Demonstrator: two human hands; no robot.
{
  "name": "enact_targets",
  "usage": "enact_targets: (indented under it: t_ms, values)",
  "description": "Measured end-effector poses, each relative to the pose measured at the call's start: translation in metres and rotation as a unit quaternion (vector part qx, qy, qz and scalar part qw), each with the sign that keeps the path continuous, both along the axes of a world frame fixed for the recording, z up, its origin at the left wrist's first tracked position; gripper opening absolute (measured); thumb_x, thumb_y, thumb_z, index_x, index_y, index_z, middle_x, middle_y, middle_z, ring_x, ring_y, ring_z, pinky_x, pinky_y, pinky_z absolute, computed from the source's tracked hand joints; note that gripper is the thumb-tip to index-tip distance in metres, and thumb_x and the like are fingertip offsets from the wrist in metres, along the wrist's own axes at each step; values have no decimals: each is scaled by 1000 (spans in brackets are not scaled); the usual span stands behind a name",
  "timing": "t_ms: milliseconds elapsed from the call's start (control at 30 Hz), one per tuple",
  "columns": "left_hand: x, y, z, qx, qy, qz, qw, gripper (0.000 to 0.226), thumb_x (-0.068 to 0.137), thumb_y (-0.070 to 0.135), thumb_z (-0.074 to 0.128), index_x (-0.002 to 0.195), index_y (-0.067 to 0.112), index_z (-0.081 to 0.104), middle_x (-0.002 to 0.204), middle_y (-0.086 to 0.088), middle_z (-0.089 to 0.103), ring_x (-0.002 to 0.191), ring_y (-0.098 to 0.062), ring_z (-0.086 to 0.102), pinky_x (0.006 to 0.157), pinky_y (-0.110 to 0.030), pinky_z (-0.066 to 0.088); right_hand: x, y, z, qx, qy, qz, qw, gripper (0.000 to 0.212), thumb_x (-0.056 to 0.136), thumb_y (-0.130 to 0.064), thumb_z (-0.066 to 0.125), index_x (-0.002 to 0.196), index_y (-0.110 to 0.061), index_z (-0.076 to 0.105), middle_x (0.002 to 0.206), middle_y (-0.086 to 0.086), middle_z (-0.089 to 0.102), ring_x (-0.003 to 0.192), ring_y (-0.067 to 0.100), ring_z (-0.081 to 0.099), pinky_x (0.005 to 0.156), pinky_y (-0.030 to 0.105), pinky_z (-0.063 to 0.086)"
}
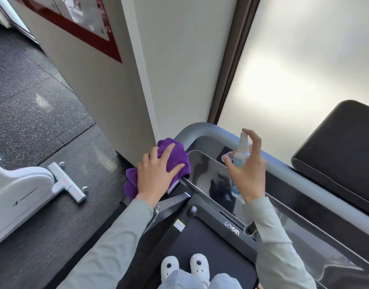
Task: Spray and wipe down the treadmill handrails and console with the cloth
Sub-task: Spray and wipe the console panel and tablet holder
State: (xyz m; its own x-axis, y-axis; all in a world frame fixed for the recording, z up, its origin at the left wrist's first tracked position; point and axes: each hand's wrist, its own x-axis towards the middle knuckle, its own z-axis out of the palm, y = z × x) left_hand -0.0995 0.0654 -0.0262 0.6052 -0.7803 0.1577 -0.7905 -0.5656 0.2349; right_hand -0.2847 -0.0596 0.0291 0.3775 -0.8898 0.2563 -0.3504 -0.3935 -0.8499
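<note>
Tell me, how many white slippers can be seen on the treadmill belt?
2. The left slipper and the right slipper stand side by side on the treadmill belt at the bottom of the view, below the arms; no others show.

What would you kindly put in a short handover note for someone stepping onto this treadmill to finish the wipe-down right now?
Left hand: fingers spread flat, pressing the bunched purple cloth onto the left corner of the grey curved handrail.
Right hand: grips the small clear spray bottle upright over the glossy black console screen, forefinger raised above the nozzle.
Done: cannot tell from this view which surfaces are already wiped; no spray shows on the screen.
Left: probably spray the console, wipe it, then work along the handrail's far bar and right side.
</note>
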Motion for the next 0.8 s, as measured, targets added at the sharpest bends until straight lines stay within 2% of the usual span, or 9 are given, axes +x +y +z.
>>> enact_targets:
  t_ms: [133, 267, 400, 467, 633, 733, 800]
  values:
    - [8, -13, 3, 8, 5, -54, 998, 70, 83, 69, 53, 144, 37, 42, 137, -6, 48, 114, -30, 53, 88, -49, 48, -10, -3, -3, 14, -11, -11, 1000, 67, 81, -4, 71, 128, -39, 38, 72, -9, 69, 76, 5, 62, 72, -1, 38]
    - [11, -70, 2, 28, -5, -100, 995, 70, 87, 70, 43, 148, 38, 31, 149, -5, 38, 127, -29, 42, 99, -47, 39, -19, -5, -6, 7, -4, -30, 1000, 67, 80, -3, 72, 128, -35, 39, 71, -9, 68, 74, 9, 62, 72, -1, 38]
    - [3, -130, 5, 50, -29, -136, 989, 65, 94, 66, 32, 151, 35, 26, 152, -3, 35, 132, -29, 37, 105, -47, 32, -23, -3, -5, 10, 2, -41, 999, 69, 80, -3, 73, 129, -36, 38, 71, -11, 68, 72, 14, 64, 71, 7, 45]
    - [-4, -147, 7, 51, -30, -161, 985, 62, 96, 64, 28, 151, 35, 26, 153, -1, 36, 134, -27, 36, 108, -46, 29, -24, -1, -2, 3, -3, -46, 999, 69, 80, -3, 73, 129, -36, 38, 71, -12, 67, 71, 10, 64, 71, 7, 45]
    - [-38, -138, 1, 61, -35, -294, 953, 66, 95, 63, 31, 154, 37, 15, 161, 1, 18, 147, -29, 13, 119, -50, 7, -25, 1, 8, -16, -7, -36, 999, 70, 81, -5, 75, 131, -34, 37, 79, -2, 68, 72, 10, 67, 74, 9, 47]
    - [-31, -122, -2, 78, -57, -271, 958, 70, 94, 63, 33, 154, 39, 5, 163, -1, 10, 149, -28, 6, 120, -49, 1, -25, -1, 14, -25, -11, -38, 999, 68, 82, -3, 73, 132, -31, 37, 81, 4, 69, 69, 16, 66, 73, -1, 39]
    - [-15, -113, 2, 93, -69, -232, 966, 70, 95, 62, 33, 153, 40, 2, 163, -3, 10, 149, -28, 7, 119, -49, 3, -26, -2, 18, -31, -13, -38, 999, 68, 82, -3, 72, 132, -31, 37, 80, 3, 68, 69, 15, 64, 72, -3, 38]
